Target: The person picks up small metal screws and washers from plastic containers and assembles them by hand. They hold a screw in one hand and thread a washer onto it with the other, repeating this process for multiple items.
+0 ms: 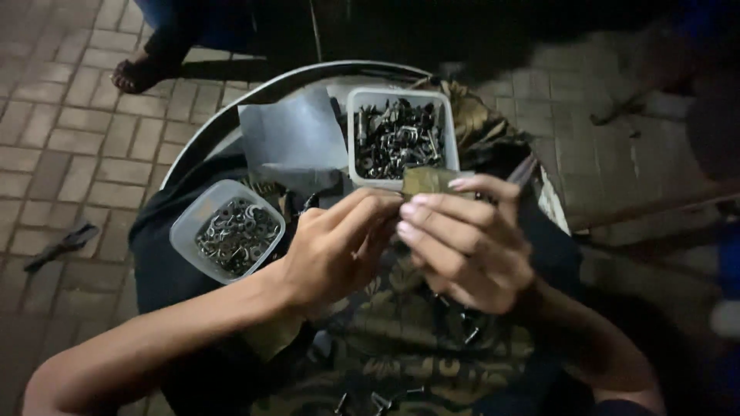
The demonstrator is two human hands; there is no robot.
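Note:
My right hand point(466, 243) holds a small flat olive-brown piece point(425, 182) by its edge, fingers curled around it. My left hand point(339, 246) meets it from the left, fingertips pinched together at the piece's near left corner; what they pinch is too small to make out. Both hands hover over my lap, which is covered by a dark patterned cloth point(401, 354). Just beyond the hands stands a clear square tub point(400, 137) full of small metal parts.
A second clear tub point(229, 231) with metal rings rests on my left thigh. A grey sheet point(291, 139) lies in a round metal basin point(231, 123). Loose screws dot the cloth. Brick paving surrounds me; another person's sandalled foot point(139, 73) stands far left.

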